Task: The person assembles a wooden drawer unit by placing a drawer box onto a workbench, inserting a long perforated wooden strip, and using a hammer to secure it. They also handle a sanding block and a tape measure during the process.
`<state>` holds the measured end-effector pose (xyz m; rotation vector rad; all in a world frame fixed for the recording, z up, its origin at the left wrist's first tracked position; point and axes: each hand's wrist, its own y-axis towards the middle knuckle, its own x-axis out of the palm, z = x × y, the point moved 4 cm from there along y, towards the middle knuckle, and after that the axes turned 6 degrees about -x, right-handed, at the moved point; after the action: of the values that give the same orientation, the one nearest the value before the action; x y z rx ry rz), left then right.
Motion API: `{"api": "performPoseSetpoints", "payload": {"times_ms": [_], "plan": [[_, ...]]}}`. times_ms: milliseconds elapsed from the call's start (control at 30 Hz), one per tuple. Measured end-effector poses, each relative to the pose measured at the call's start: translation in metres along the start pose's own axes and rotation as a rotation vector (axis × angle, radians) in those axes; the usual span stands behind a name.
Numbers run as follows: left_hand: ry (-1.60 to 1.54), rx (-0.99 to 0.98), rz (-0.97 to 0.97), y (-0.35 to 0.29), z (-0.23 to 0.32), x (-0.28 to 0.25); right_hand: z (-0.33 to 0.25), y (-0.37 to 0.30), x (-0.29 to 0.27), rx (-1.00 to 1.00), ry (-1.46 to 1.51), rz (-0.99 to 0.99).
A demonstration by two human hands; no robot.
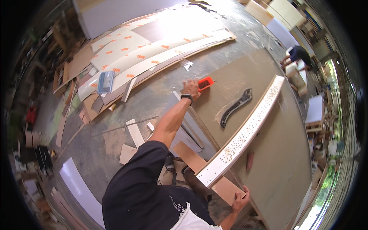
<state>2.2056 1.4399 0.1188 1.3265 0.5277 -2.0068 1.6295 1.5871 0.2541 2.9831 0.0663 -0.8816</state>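
My left hand is stretched out to the far left corner of the brown work table, its fingers closed on the near end of a small orange tray. Small dark pieces lie in the tray, too small to name. My right hand grips the end of a flat wooden board, thumb on top. That board passes under a long white strip dotted with many holes or brown specks. The strip lies slantwise over the table. Between tray and strip rests a black-handled handsaw-like tool.
The brown table also carries a small reddish block. Offcuts lie on the floor to my left. Farther off are stacked sheets with a blue clear-lidded box on them. Another person bends over at the far right.
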Motion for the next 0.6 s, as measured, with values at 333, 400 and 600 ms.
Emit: {"api": "performPoseSetpoints", "payload": {"times_ms": [333, 400, 600], "plan": [[-0.595, -0.049, 0.397, -0.079, -0.097, -0.023, -0.058, -0.004, 0.041, 0.142, 0.458, -0.096], [-0.686, -0.133, 0.348, -0.123, -0.132, -0.05, -0.07, -0.007, 0.06, 0.106, 0.605, -0.127], [-0.616, -0.485, 0.385, -0.286, -0.307, -0.075, -0.115, -0.016, 0.114, -0.424, 0.755, -0.088]]}}
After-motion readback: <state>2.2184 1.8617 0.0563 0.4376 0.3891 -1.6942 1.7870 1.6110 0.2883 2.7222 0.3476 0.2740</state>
